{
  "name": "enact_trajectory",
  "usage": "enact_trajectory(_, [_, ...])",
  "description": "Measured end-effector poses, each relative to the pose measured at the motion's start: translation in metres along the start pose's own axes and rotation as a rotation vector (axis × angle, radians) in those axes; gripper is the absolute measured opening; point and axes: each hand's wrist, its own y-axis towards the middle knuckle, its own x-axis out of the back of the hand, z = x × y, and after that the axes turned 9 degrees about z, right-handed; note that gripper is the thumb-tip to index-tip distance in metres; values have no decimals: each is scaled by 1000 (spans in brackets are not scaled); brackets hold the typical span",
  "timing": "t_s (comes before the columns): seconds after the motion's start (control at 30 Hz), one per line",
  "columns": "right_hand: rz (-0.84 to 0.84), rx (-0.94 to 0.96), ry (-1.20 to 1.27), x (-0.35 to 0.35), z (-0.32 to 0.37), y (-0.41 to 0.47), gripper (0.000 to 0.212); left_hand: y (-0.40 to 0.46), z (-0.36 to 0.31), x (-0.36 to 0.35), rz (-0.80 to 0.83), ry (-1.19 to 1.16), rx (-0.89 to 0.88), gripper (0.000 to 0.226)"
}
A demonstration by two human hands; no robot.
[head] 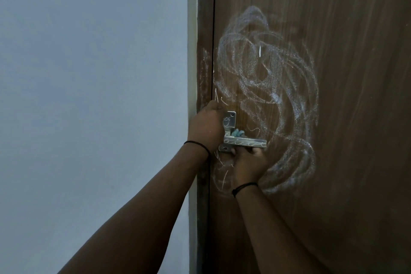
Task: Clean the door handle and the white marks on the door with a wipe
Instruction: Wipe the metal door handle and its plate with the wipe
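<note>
Both hands (205, 128) (250, 165) clasp handle (244, 142), wipe (237, 133) behind.

No readable text anywhere in view.
The white marks (266, 87) on the brown door (355, 118) are loose chalk-like swirls and strokes, forming no letters or numbers; the metal door handle (244, 142) and its plate show only smears, with no brand or label legible.
</note>
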Motion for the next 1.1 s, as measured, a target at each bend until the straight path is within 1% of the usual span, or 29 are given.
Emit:
enact_trajectory(0.07, [13, 70, -165, 5, -3, -3, 3, 0, 0, -1, 0, -4, 4, 49])
enact_trajectory(0.13, [39, 126, -284, 13, -6, -7, 10, 0, 1, -2, 0, -7, -2, 50])
enact_trajectory(0.2, [48, 158, -340, 15, -4, -8, 11, 1, 1, -3, -4, -2, -1, 49])
enact_trajectory(0.27, [15, 149, -325, 10, 0, -3, 12, 2, 1, -4, -8, 1, 5, 48])
enact_trajectory(0.33, [1, 113, -282, 6, 0, 1, 7, 2, 1, -5, -9, -1, 6, 48])
enact_trajectory(0.47, [64, 106, -385, 20, -9, -8, 7, 1, 1, -4, -10, -11, -12, 48])
enact_trajectory(0.53, [81, 85, -405, 25, -9, -9, 7, 2, 0, -4, -10, -8, -3, 47])
enact_trajectory(0.67, [34, 114, -383, 13, 3, 2, 13, 2, -1, -4, -8, -12, 0, 49])
enact_trajectory(0.73, [58, 109, -398, 13, 1, 0, 15, 2, 0, -4, -4, -39, -11, 50])
enact_trajectory(0.77, [77, 95, -408, 15, -1, -3, 16, 2, 0, -4, -3, -57, -16, 50])
enact_trajectory(0.87, [102, 2, -471, 23, -2, -9, 8, -5, 0, -6, -52, -117, -11, 52])
enact_trajectory(0.93, [88, -90, -453, 22, 0, -7, 8, -21, -1, -15, -139, -163, 54, 48])
enact_trajectory(1.0, [67, -225, -336, 16, 3, -6, 6, -43, -4, -31, -215, -267, 217, 34])
enact_trajectory(1.03, [66, -303, -251, 14, 4, -6, 8, -53, -5, -41, -211, -327, 322, 26])
enact_trajectory(1.07, [85, -388, -169, 13, 5, -7, 9, -61, -6, -50, -172, -371, 426, 20])
enact_trajectory(1.1, [126, -476, -113, 11, 5, -8, 11, -68, -7, -58, -119, -408, 514, 17])
